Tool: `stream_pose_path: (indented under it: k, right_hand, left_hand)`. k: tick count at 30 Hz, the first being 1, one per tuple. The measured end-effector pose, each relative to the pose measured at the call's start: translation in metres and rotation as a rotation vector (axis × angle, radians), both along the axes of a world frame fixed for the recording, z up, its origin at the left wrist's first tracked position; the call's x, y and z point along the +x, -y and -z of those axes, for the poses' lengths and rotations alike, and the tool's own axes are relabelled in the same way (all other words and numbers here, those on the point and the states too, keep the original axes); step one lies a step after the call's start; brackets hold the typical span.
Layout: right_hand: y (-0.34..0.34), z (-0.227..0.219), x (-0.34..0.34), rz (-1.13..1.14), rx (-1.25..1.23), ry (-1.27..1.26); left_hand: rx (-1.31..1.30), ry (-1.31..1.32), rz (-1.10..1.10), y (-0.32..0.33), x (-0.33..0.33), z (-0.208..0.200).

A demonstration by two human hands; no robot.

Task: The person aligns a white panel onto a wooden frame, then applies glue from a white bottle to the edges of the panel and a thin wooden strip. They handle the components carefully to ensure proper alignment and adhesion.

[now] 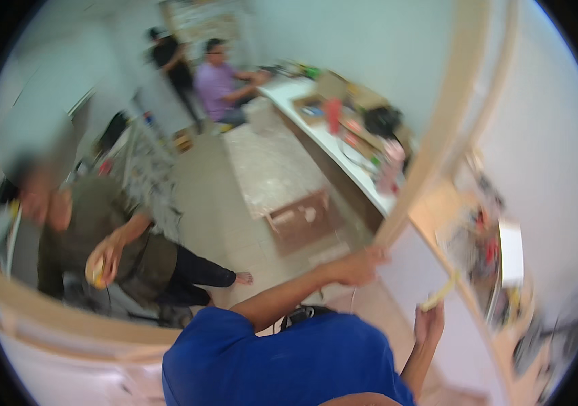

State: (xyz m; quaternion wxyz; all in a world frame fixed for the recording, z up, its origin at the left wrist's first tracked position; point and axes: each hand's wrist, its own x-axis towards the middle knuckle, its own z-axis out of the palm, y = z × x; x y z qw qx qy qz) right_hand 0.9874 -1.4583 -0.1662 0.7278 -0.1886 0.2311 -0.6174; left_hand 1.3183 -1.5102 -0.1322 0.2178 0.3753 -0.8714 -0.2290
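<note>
Floor (234,203), tiled and pale, is seen far below, with a brown box (299,220) lying on it. Bench (316,139), long and white-topped, is set along the far wall and is crowded with small things, blurred; a red bottle (333,115) stands out among them. Wooden frame (438,135), a tall pale curved strip, is seen rising from the middle of the view to the upper edge, just beside the wall. Blue shirt (282,365) of a person working close in front is seen from above. Two seated or standing people are noted at the far end of the bench, and another person crouches on the floor at the left with a roll of tape (97,269) held in one hand.

Left hand (360,264) is closed around the lower part of the frame. Right hand (430,319) is closed on a small yellowish tool (438,294), its tip touching a wooden edge beside the frame. Whose arms these are cannot be told for certain. A firm grip on the frame is judged needful while the tool is pressed evenly along the edge.
</note>
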Motion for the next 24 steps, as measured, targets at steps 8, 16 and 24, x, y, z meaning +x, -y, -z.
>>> stream_pose_path:
  k: [8, 16, 24]
  right_hand:
    - [-0.027, -0.009, -0.029, 0.175, 0.124, -0.083]
    - [-0.062, 0.019, -0.083, 0.378, 0.162, -0.017]
    - [-0.062, 0.052, -0.172, 0.565, 0.257, -0.017]
  left_hand:
    - [0.19, -0.018, -0.027, -0.021, -0.01, -0.023]
    - [0.279, 0.032, 0.122, 0.006, -0.054, -0.016]
    - [0.347, 0.131, 0.185, 0.037, -0.091, -0.001]
